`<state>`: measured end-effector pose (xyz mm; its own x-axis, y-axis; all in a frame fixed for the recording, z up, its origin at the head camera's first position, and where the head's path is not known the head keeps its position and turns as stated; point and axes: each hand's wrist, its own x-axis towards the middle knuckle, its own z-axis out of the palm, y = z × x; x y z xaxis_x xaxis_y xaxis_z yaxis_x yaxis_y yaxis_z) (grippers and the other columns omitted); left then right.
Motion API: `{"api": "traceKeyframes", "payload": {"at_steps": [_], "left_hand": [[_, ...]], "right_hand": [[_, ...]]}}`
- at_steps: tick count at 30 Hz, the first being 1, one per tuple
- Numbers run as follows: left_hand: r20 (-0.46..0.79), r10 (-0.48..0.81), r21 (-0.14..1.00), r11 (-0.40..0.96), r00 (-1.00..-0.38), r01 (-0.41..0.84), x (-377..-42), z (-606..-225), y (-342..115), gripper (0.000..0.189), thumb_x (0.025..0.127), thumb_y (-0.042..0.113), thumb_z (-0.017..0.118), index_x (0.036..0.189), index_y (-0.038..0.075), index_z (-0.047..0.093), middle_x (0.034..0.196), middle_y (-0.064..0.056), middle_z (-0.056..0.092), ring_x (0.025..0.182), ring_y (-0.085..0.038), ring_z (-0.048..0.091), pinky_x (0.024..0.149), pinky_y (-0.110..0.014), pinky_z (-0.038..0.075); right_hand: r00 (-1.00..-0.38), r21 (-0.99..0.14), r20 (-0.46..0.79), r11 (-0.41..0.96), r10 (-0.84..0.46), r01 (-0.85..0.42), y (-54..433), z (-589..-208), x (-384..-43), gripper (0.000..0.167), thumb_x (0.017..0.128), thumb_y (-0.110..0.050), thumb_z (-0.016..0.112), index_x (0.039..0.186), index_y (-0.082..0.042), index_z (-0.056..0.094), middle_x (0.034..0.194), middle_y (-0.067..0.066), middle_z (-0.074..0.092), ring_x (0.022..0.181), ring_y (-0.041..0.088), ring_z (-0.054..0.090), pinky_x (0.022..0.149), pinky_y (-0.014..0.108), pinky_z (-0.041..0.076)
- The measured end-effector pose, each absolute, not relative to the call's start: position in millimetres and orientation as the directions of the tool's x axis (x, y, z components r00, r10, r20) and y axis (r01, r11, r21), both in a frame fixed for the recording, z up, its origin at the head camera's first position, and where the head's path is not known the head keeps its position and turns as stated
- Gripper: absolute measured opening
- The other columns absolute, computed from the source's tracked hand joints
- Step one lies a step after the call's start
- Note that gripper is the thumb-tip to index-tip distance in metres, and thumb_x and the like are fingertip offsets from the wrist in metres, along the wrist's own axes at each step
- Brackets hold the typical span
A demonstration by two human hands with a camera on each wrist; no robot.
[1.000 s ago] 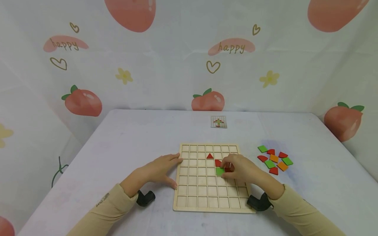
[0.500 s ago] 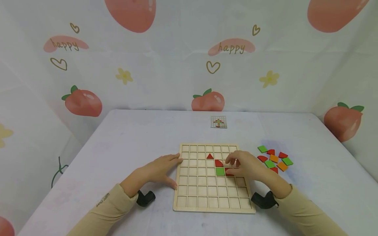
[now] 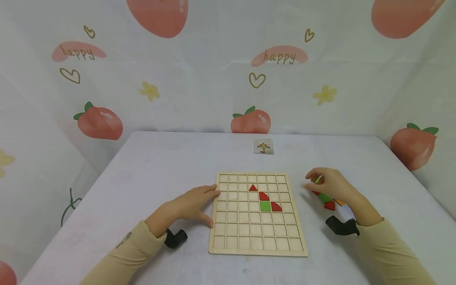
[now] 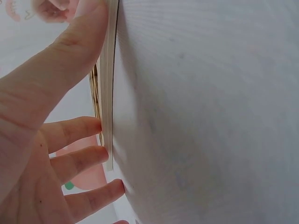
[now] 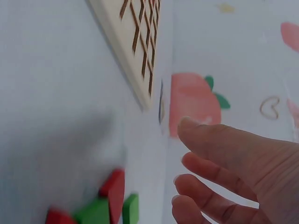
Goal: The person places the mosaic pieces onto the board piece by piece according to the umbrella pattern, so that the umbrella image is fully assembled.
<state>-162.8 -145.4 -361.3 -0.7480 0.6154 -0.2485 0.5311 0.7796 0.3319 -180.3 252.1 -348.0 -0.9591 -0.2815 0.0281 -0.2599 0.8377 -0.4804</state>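
My left hand (image 3: 194,204) rests with spread fingers along the left edge of a wooden grid board (image 3: 244,230); the left wrist view has the thumb on the board's side. Set in the grid are a red triangle (image 3: 253,188), a green square (image 3: 265,206) and two red quarter-circle tiles (image 3: 276,206). Right of the board, my right hand (image 3: 331,184) hovers over loose tiles with loosely bent fingers. Nothing lies between its thumb and fingers in the right wrist view. Below it show a green tile (image 3: 324,198) and a red tile (image 3: 329,205); the hand hides others.
Behind the board lies a small picture card (image 3: 263,147) printed with a coloured grid pattern. An orange tile (image 3: 340,202) peeks out beside the right wrist. A white curtain (image 3: 203,79) with peach prints hangs behind the table (image 3: 171,158).
My right hand has left the tiles on the board and moved right, over the loose pile. The red quarter-circle it covered now shows fully in its cell. My left hand has stayed put.
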Motion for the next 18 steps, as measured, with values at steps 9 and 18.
{"api": "traceKeyframes", "payload": {"at_steps": [9, 18], "left_hand": [[-0.258, 0.609, 0.342, 0.784, -0.750, 0.519, -163, -360, -145, 0.091, 0.071, 0.043, 0.078, 0.142, 0.003, 0.037, 0.152, -0.018, 0.028, 0.139, -0.037, 0.029, 0.115, -0.052, 0.026], [-0.263, 0.607, 0.347, 0.785, -0.750, 0.514, -163, -360, -145, 0.091, 0.071, 0.043, 0.077, 0.142, 0.003, 0.037, 0.153, -0.018, 0.027, 0.140, -0.037, 0.028, 0.115, -0.052, 0.026]], "right_hand": [[-0.980, -0.471, -0.037, 0.868, -0.196, -0.156, 286, -355, -182, 0.030, 0.082, -0.025, 0.071, 0.098, 0.000, 0.065, 0.088, 0.012, 0.064, 0.083, 0.029, 0.059, 0.064, 0.033, 0.051], [-0.981, -0.476, -0.068, 0.870, -0.181, -0.127, 295, -360, -189, 0.039, 0.083, -0.024, 0.070, 0.108, 0.004, 0.062, 0.092, 0.019, 0.065, 0.083, 0.030, 0.061, 0.061, 0.030, 0.052]]}}
